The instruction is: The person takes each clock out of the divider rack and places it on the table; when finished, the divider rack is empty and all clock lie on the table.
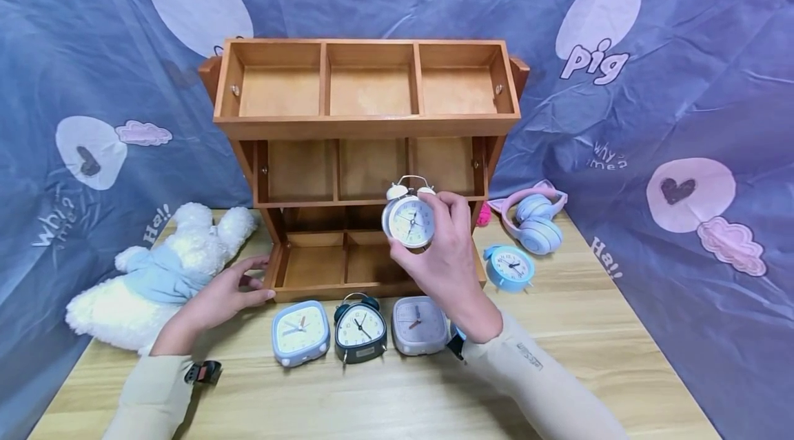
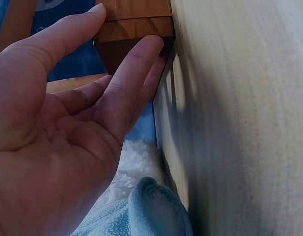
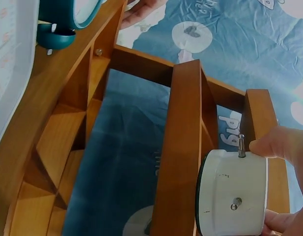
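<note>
In the head view my right hand (image 1: 443, 257) holds a small white twin-bell alarm clock (image 1: 412, 222) upright by its side, between thumb and fingers. The clock is in front of the middle and lower tiers of a wooden shelf (image 1: 369, 126). In the right wrist view the clock's white casing (image 3: 234, 194) and metal feet show, with my thumb and a finger against it. My left hand (image 1: 217, 295) touches the shelf's lower left corner (image 2: 136, 29) with fairly straight, spread fingers.
Along the shelf's front stand a blue square clock (image 1: 300, 332), a dark green twin-bell clock (image 1: 360, 331) and a grey clock (image 1: 419, 325). A light-blue clock (image 1: 510, 267) and headphones (image 1: 538, 223) are at the right. A white plush toy (image 1: 180, 267) lies at the left.
</note>
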Motion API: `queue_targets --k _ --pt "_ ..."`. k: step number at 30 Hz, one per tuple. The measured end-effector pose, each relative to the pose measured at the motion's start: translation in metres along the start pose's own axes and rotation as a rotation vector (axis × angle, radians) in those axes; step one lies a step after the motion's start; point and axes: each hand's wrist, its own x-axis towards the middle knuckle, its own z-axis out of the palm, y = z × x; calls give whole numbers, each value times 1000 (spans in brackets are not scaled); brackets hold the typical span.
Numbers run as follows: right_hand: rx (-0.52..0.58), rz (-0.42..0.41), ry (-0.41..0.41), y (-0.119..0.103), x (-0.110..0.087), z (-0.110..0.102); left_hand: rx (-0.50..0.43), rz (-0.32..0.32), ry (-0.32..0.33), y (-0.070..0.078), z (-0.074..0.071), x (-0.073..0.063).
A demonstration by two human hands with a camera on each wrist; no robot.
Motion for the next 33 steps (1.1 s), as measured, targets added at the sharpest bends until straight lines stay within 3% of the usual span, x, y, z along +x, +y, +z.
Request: queue_targets --k 12,33 --pt "-6 -3 5 7 -6 -14 -2 -12 0 2 0 0" --pt "-54 58 -143 34 -29 -48 -2 -13 8 2 1 -2"
